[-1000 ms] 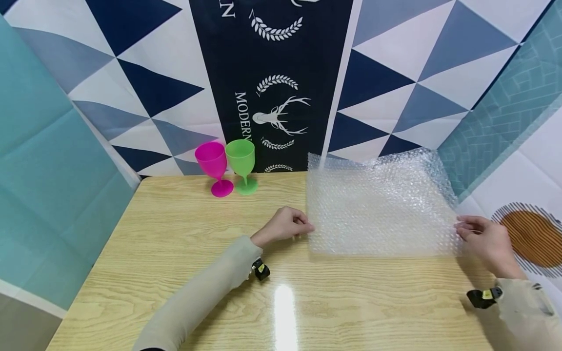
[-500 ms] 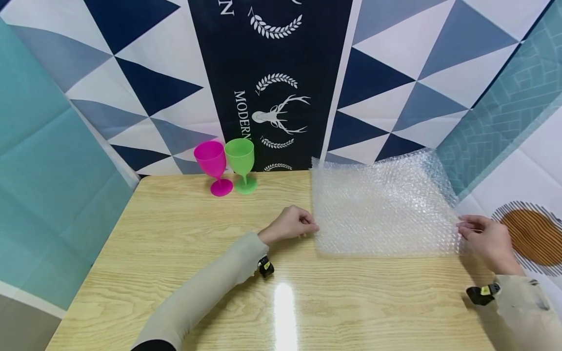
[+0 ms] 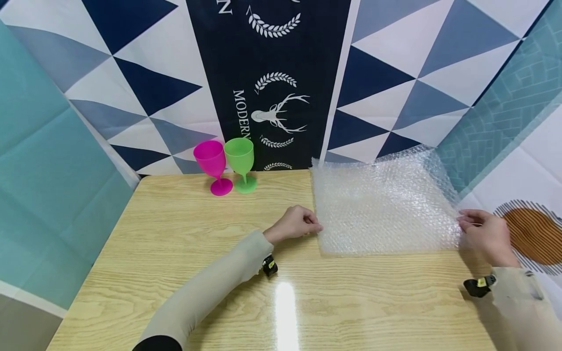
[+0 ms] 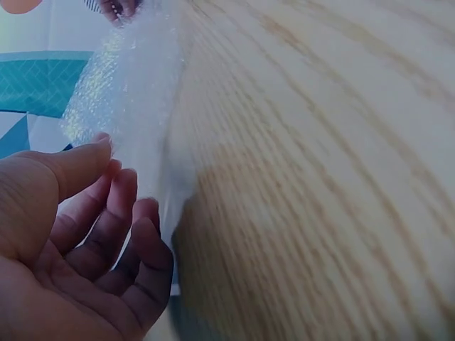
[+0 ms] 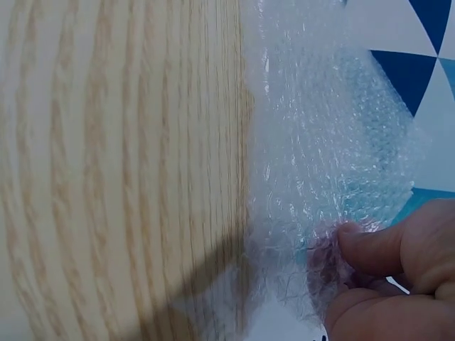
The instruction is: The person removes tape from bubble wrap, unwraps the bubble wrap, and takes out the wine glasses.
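Observation:
A clear sheet of bubble wrap point(image 3: 382, 209) lies over the back right of the wooden table, its far edge rising against the wall. My left hand point(image 3: 295, 223) pinches its left edge between thumb and forefinger; in the left wrist view that hand's other fingers point(image 4: 146, 241) are loosely curled. At the right edge of the sheet, my right hand point(image 3: 486, 235) pinches the plastic. The right wrist view shows the right thumb point(image 5: 373, 250) on top of the bubble wrap point(image 5: 298, 142), with fingers behind it, seen through the film.
Two plastic goblets, one pink point(image 3: 211, 160) and one green point(image 3: 240, 157), stand side by side at the table's back edge, left of the sheet. Patterned cloth walls point(image 3: 167, 87) enclose the table point(image 3: 184, 253) at the back and sides.
My left hand has shifted slightly right with the sheet's left edge. My right hand has stayed nearly in place, a touch higher. The goblets have not moved.

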### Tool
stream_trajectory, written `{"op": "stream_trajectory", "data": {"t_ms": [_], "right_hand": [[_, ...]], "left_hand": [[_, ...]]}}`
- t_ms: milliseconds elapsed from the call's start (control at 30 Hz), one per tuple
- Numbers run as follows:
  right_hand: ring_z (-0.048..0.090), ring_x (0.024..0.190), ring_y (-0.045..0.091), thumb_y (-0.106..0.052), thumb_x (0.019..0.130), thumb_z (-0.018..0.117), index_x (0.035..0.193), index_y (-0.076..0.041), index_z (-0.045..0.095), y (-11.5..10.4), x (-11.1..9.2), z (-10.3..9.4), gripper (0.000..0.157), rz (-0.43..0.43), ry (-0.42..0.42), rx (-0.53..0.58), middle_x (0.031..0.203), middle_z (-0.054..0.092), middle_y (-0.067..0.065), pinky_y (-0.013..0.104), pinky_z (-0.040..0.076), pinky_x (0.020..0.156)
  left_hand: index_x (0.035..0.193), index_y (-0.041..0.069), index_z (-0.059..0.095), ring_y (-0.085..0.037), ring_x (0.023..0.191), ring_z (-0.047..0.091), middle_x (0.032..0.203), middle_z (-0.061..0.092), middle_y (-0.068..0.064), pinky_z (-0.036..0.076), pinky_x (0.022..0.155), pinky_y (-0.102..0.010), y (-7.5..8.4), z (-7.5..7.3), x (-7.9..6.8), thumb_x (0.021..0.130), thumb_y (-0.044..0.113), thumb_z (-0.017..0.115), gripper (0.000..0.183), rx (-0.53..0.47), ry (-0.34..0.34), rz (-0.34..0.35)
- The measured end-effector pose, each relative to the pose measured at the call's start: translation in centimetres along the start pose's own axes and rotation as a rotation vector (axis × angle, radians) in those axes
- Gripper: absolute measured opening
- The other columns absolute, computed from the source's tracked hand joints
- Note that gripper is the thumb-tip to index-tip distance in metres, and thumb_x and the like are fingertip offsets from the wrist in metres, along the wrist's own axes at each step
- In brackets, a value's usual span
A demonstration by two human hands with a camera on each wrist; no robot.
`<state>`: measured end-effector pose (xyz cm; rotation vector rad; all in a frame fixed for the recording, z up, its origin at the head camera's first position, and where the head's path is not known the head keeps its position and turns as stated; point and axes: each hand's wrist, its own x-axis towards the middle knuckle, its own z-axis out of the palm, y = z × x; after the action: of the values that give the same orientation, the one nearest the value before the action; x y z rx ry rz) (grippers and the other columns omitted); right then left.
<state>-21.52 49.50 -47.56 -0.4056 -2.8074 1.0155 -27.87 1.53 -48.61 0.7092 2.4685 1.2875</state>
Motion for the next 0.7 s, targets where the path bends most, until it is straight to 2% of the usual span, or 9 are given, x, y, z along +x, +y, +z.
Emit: {"op": "stream_trajectory", "data": {"t_ms": [133,167,300,467,533,633,700], "right_hand": [[0.051,0.07,-0.016,-0.008,0.102,0.055,0.133,0.01,0.058,-0.04,0.02,0.19,0.036,-0.015,0.012,-0.015,0.092,0.071,0.001,0.019,0.055,0.055],[0.05,0.069,-0.016,-0.009,0.101,0.056,0.132,0.01,0.058,-0.06,-0.04,0.22,0.036,-0.02,0.016,-0.022,0.092,0.071,0.002,0.019,0.054,0.055],[0.047,0.069,-0.017,-0.012,0.1,0.059,0.13,0.009,0.061,-0.28,-0.31,0.21,0.037,-0.044,0.038,-0.063,0.098,0.073,0.014,0.015,0.048,0.054],[0.045,0.068,-0.018,-0.013,0.1,0.06,0.128,0.008,0.062,-0.79,-0.35,0.1,0.035,-0.056,0.059,-0.07,0.098,0.072,0.015,0.014,0.047,0.054],[0.045,0.068,-0.017,-0.013,0.1,0.06,0.127,0.009,0.062,-0.88,-0.37,0.09,0.035,-0.049,0.067,-0.069,0.098,0.072,0.018,0.014,0.048,0.053],[0.045,0.069,-0.014,-0.013,0.1,0.059,0.129,0.01,0.061,-0.8,-0.34,0.16,0.037,-0.019,0.067,-0.073,0.108,0.069,0.026,0.014,0.046,0.053],[0.048,0.072,-0.007,-0.014,0.101,0.059,0.13,0.009,0.06,-0.7,-0.15,0.33,0.038,0.004,0.068,-0.084,0.114,0.066,0.029,0.015,0.045,0.053]], "left_hand": [[0.085,0.009,0.077,-0.003,0.065,0.054,0.077,0.071,0.003,0.045,0.057,-0.015,-0.07,0.16,0.02,0.092,0.021,0.08,0.014,0.048,0.027,0.004],[0.085,0.009,0.077,-0.003,0.066,0.053,0.078,0.071,0.003,0.044,0.058,-0.015,-0.08,0.19,0.03,0.092,0.021,0.08,0.014,0.057,0.028,0.004],[0.086,0.009,0.078,-0.003,0.069,0.055,0.081,0.072,0.002,0.046,0.061,-0.014,-0.06,0.28,0.13,0.092,0.021,0.08,0.014,0.074,0.026,0.008],[0.086,0.008,0.078,-0.003,0.071,0.056,0.082,0.073,0.001,0.047,0.065,-0.015,-0.01,0.32,0.25,0.091,0.022,0.081,0.014,0.096,0.037,0.013],[0.086,0.009,0.078,-0.003,0.071,0.056,0.082,0.073,0.002,0.048,0.066,-0.015,-0.06,0.4,0.3,0.09,0.022,0.081,0.015,0.106,0.038,0.013],[0.086,0.009,0.078,-0.002,0.072,0.056,0.081,0.073,0.002,0.047,0.066,-0.015,-0.19,0.56,0.42,0.091,0.023,0.081,0.015,0.117,0.036,0.021],[0.085,0.009,0.077,-0.002,0.071,0.056,0.08,0.072,0.002,0.047,0.066,-0.015,-0.36,0.66,0.54,0.09,0.023,0.081,0.015,0.118,0.039,0.033]]}}
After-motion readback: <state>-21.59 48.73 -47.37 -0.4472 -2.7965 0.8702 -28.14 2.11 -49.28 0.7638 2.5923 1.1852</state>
